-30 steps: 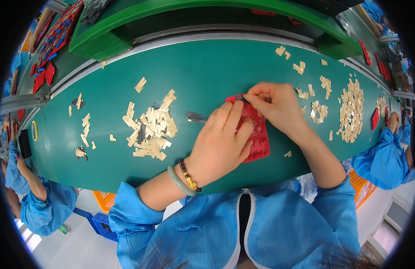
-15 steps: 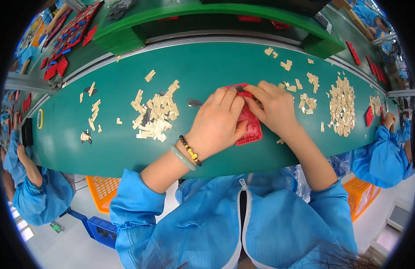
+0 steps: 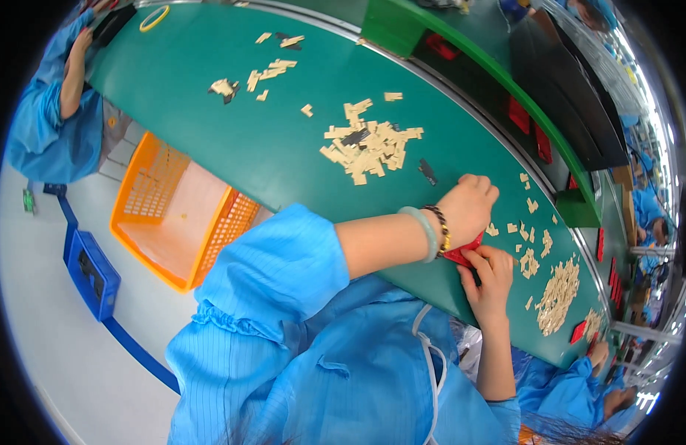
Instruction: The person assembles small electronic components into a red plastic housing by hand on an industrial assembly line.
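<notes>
Red flat tray (image 3: 462,253) lies at the near edge of the green work table (image 3: 232,141), mostly hidden under the two hands; only a red sliver shows between them. Left hand (image 3: 469,208) rests knuckles-up on top of it, fingers curled down, pressing or gripping the tray; a pale bangle and a beaded bracelet (image 3: 438,230) sit at the wrist. Right hand (image 3: 493,280) comes up from the table edge, fingers bent around the tray's near side, holding it

Just left of the left hand: a small dark strip (image 3: 427,171) lying alone, then a loose heap of tan flat pieces (image 3: 369,144) with one dark piece in it. Bare green surface lies between heap and near edge. Smaller tan scatters (image 3: 272,73) farther left; another thick tan pile (image 3: 556,295) to the right of the right hand, scattered bits between

Far side: raised green rail (image 3: 462,55) with red parts (image 3: 519,115) behind it. Under the table edge, an orange mesh crate (image 3: 165,215) and a blue crate (image 3: 94,273) on the pale floor. Other blue-sleeved workers sit at far left (image 3: 54,119) and lower right (image 3: 580,386); yellow ring (image 3: 154,18) near the table's far left end
</notes>
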`<state>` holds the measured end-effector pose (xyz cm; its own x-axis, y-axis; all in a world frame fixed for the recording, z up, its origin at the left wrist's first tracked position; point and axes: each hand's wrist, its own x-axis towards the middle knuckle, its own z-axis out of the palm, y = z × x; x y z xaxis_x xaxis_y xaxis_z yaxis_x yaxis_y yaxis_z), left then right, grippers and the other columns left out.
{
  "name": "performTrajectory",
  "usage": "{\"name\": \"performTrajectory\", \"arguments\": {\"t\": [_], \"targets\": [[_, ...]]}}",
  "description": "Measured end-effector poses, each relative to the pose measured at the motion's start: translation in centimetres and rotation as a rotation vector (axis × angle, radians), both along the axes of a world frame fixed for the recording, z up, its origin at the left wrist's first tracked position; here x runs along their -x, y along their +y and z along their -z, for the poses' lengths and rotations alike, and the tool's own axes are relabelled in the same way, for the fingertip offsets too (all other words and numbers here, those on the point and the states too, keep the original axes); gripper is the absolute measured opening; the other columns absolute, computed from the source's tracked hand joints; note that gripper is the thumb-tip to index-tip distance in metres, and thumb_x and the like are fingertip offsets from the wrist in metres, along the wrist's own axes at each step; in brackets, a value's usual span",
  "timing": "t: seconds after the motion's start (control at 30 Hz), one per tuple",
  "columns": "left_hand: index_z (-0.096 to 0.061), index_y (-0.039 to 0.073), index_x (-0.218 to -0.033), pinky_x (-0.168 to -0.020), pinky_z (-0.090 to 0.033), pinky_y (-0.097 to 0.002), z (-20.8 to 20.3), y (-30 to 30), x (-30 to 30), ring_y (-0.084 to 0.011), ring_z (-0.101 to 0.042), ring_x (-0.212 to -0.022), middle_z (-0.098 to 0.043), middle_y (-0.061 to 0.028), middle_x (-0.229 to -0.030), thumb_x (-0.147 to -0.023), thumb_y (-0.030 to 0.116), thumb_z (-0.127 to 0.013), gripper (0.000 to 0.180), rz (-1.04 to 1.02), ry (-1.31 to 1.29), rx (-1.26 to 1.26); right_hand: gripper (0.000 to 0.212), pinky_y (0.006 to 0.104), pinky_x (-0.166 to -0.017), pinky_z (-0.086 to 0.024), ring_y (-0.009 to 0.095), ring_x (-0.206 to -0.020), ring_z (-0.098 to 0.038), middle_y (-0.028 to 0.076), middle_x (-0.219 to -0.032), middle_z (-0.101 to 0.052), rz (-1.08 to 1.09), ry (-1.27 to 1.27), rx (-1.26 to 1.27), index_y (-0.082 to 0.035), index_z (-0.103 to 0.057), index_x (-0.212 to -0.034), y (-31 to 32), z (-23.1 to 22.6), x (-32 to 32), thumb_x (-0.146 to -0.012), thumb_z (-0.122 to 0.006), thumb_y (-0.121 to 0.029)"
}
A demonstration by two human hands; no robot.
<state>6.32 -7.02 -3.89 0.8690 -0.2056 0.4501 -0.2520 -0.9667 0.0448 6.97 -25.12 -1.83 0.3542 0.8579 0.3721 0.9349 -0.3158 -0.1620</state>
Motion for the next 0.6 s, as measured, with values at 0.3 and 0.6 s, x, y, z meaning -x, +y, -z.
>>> {"name": "performTrajectory", "arguments": {"t": [0.3,0.6], "targets": [[-0.068,0.002,-0.1,-0.083,-0.042,-0.0368,-1.6,3.4,1.8,-0.0249,-0.052,-0.101,-0.056,-0.01,-0.105,-0.082,0.034,-0.066,0.036,-0.007,0.046,0.136,0.028,0.0343,-0.067,-0.045,0.023,-0.08,-0.061,0.007,-0.093,-0.062,-0.039,0.06,-0.072,-0.008,-0.069,-0.095,0.0,0.5,-0.8,-0.069,-0.077,-0.005],[-0.065,0.007,-0.099,-0.084,-0.045,-0.0385,-2.0,16.9,3.8,-0.0277,-0.054,-0.097,-0.058,-0.0095,-0.1,-0.074,0.008,-0.073,0.027,-0.18,0.117,0.518,0.029,0.0411,-0.077,-0.053,0.033,-0.094,-0.065,0.016,-0.108,-0.063,0.172,-0.167,-0.264,-0.005,-0.063,-0.113,16.7,0.7,-18.4,-0.086,-0.068,-0.017]]}}
